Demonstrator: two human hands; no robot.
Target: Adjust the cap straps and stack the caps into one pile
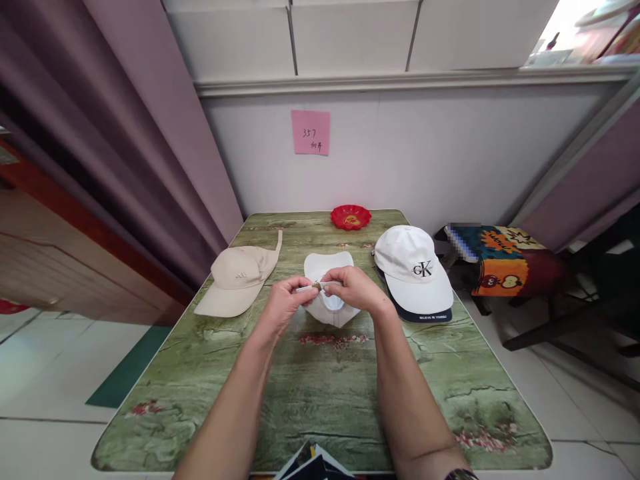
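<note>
A pale, light-coloured baseball cap (331,315) lies in the middle of the table, its brim toward the wall and its back toward me. Over its rear opening, my left hand (289,297) pinches one end of the cap's strap (306,289). My right hand (353,287) grips the other strap part, close to a small brass-coloured buckle (317,286). Both sets of fingertips meet at the buckle. Whether the strap is threaded through it is too small to tell.
On the left sits a beige cap (240,273) with its strap sticking up. A white cap (411,263) rests on a dark cap (430,316) at the right. A red scalloped dish (351,217) stands at the back of the green table (320,387). Beyond the right edge is a patterned stool (510,257).
</note>
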